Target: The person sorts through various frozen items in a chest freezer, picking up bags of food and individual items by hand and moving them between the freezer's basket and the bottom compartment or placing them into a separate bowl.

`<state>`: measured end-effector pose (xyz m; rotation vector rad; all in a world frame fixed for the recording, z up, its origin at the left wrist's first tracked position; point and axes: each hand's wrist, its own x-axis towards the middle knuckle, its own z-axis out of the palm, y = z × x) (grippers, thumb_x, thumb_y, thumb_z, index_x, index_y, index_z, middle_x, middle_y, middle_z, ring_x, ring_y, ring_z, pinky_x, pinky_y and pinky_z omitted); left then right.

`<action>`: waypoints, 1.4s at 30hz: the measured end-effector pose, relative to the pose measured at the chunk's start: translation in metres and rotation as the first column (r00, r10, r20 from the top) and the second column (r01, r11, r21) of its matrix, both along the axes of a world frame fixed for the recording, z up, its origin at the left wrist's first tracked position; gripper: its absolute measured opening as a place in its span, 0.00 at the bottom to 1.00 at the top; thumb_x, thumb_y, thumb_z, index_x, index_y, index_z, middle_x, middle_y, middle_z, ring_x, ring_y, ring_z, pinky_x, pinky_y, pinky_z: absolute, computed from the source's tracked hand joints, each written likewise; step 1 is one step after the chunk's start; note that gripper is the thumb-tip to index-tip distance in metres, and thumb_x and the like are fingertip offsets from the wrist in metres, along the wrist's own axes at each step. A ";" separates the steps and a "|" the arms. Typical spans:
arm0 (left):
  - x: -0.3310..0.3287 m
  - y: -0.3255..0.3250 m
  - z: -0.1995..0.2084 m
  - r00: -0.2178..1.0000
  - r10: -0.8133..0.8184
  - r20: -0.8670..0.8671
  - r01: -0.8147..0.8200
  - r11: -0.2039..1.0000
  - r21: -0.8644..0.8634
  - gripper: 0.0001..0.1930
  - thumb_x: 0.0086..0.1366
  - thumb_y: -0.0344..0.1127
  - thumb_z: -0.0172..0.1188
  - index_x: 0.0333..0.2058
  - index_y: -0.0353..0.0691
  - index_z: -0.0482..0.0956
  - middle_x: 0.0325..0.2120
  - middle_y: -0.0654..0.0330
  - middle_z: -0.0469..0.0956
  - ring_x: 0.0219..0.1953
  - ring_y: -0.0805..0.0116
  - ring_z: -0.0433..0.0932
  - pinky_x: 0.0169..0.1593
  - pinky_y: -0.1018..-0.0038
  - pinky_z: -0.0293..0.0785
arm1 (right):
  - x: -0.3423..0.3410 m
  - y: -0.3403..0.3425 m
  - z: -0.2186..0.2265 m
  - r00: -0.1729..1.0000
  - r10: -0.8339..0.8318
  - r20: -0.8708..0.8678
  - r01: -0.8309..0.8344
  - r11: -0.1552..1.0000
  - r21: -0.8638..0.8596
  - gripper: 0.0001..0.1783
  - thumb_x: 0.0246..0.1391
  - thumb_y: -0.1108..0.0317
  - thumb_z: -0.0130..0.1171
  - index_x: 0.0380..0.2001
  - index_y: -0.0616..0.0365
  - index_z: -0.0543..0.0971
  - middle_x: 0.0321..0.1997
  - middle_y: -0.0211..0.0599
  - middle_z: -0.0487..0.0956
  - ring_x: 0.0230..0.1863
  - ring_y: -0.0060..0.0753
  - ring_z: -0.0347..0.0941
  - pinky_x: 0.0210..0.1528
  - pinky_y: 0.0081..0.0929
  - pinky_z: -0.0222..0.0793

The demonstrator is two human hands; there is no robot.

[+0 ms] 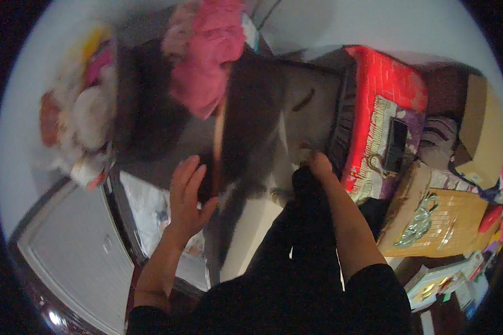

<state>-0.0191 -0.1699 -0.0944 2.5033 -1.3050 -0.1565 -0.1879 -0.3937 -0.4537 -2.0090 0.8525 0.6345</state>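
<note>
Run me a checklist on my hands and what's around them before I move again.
1. Left hand free: ok, open, nothing visible held.
2. Right hand free: cannot tell, fingers blurred.
3. Pink cloth clear of the left hand: ok, it hangs apart, farther up the picture.
4. Dark phone-like slab clear of the right hand: ok, it lies apart, to that hand's right.
5. Dark surface beyond the hands sharply visible: not ok, dim and blurred.

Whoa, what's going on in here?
A person has the left hand open in front of dark furniture, with pink cloth above it in the picture. The right hand is by the dark clothing; whether it holds anything, I can't tell. Fringed cloth lies farther right.
</note>
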 end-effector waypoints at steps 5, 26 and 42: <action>0.023 0.007 -0.046 0.977 -0.146 0.156 0.147 0.989 0.008 0.28 0.62 0.51 0.41 0.51 0.32 0.63 0.52 0.41 0.61 0.55 0.43 0.61 0.57 0.53 0.55 | 0.059 -0.027 -0.152 0.997 0.017 0.069 -0.020 0.999 0.037 0.17 0.45 0.60 0.52 0.38 0.58 0.74 0.38 0.50 0.75 0.43 0.52 0.71 0.43 0.42 0.68; 0.023 -0.042 -0.136 0.988 0.047 0.147 -0.107 0.898 0.428 0.27 0.59 0.47 0.47 0.52 0.34 0.63 0.54 0.43 0.60 0.55 0.44 0.60 0.56 0.51 0.56 | 0.134 -0.035 -0.476 0.839 -0.522 0.151 0.536 0.842 -0.070 0.14 0.50 0.61 0.52 0.38 0.56 0.71 0.33 0.40 0.74 0.34 0.38 0.70 0.34 0.34 0.66; -0.018 -0.005 -0.031 1.000 -0.021 0.001 0.021 0.989 0.143 0.27 0.56 0.43 0.52 0.52 0.35 0.63 0.54 0.45 0.60 0.55 0.45 0.61 0.55 0.49 0.57 | 0.001 0.072 -0.029 0.636 -0.771 0.037 0.422 0.387 0.820 0.12 0.51 0.63 0.54 0.36 0.55 0.69 0.26 0.32 0.71 0.25 0.25 0.67 0.25 0.25 0.65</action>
